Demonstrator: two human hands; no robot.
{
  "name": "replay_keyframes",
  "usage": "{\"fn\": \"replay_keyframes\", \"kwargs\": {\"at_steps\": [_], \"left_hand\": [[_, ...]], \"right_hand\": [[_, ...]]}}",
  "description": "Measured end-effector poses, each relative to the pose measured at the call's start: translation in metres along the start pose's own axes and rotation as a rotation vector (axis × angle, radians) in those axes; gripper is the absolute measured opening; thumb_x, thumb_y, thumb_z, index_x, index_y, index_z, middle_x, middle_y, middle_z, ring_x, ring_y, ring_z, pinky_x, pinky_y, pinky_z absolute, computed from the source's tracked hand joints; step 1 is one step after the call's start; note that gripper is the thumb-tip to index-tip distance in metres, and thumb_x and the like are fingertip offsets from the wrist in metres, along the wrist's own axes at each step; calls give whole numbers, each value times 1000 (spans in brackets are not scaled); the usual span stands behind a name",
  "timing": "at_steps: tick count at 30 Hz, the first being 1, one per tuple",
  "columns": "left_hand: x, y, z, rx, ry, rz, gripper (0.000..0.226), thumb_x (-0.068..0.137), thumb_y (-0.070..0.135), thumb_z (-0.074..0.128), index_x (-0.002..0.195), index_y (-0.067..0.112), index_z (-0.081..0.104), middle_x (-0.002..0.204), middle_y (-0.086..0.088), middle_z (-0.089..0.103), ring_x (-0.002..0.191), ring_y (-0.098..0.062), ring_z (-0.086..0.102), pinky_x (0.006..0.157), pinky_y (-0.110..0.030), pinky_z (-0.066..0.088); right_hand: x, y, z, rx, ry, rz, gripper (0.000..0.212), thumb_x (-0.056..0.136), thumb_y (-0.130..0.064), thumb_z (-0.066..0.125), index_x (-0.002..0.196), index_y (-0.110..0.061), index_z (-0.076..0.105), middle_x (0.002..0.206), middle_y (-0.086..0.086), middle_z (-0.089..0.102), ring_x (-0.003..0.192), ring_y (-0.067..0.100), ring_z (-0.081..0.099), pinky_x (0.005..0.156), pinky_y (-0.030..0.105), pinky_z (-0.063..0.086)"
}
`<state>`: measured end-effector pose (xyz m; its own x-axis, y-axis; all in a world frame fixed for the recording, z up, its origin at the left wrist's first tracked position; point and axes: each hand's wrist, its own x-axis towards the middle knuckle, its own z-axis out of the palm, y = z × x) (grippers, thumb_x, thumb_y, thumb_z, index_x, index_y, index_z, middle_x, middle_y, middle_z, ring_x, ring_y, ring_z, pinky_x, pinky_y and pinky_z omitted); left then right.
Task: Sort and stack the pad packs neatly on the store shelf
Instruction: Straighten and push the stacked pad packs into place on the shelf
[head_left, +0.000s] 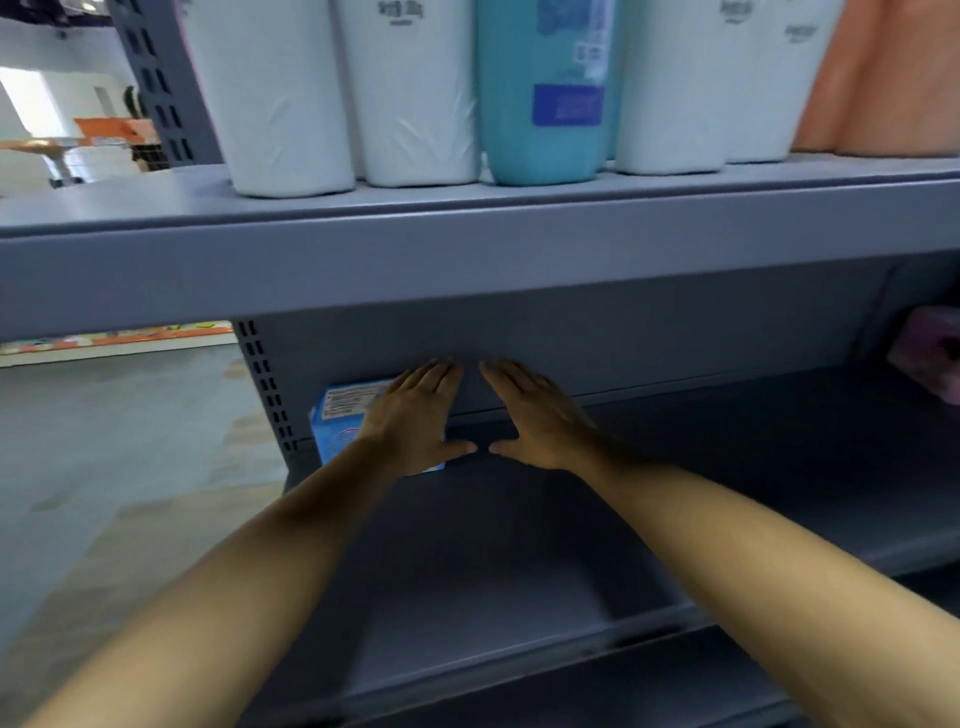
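Both hands, left (415, 415) and right (535, 415), grip spread flat, reach over the grey shelf (727, 467) beside a blue pad pack (337, 421).

Blue pad pack (336, 415) is mostly hidden behind the left hand (415, 415). Pink pack (930, 358) is cut off at the right edge. Labels on the upper-shelf packs (415, 93) are blurred.

Daylight bright at upper left, lower shelf (675, 441) interior dim and shadowed; whole frame softly motion-blurred, wide-angle bending at edges, labels unreadable
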<state>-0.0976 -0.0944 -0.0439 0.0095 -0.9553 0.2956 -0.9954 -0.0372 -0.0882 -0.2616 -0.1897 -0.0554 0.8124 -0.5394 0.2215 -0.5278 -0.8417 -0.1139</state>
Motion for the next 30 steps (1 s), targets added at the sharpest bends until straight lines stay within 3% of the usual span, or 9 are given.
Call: {"fn": "replay_keyframes", "kwargs": {"at_steps": [7, 12, 17, 30], "left_hand": [[41, 79, -1, -8, -50, 112, 105, 80, 66, 58, 153, 13, 3, 160, -4, 8, 146, -21, 14, 117, -34, 16], [72, 146, 1, -57, -98, 188, 107, 82, 63, 59, 153, 13, -4, 161, -4, 0, 148, -20, 8, 119, -37, 13], [109, 225, 2, -99, -91, 262, 107, 81, 61, 61, 153, 13, -2, 162, -4, 0, 148, -19, 8, 119, -39, 16], [182, 414, 7, -158, -142, 380, 98, 87, 53, 60, 153, 20, -5, 161, -1, -3, 147, -21, 4, 119, -41, 13]], "right_hand": [[-59, 60, -25, -8, -9, 154, 104, 82, -46, 68, 152, -19, -4, 160, 4, -5, 147, 19, 1, 117, 34, 9], [-106, 113, -50, 13, -101, 286, 101, 85, -46, 64, 150, -27, -11, 159, -5, -15, 147, 21, -2, 117, 46, 14], [-160, 173, -75, 33, -106, 388, 102, 84, -46, 64, 150, -29, -12, 158, -6, -16, 147, 21, -1, 116, 41, 13], [-287, 300, -128, -60, 31, 551, 97, 80, -36, 70, 152, -21, 7, 160, 5, 5, 143, 29, 19, 110, 43, 34]]}}
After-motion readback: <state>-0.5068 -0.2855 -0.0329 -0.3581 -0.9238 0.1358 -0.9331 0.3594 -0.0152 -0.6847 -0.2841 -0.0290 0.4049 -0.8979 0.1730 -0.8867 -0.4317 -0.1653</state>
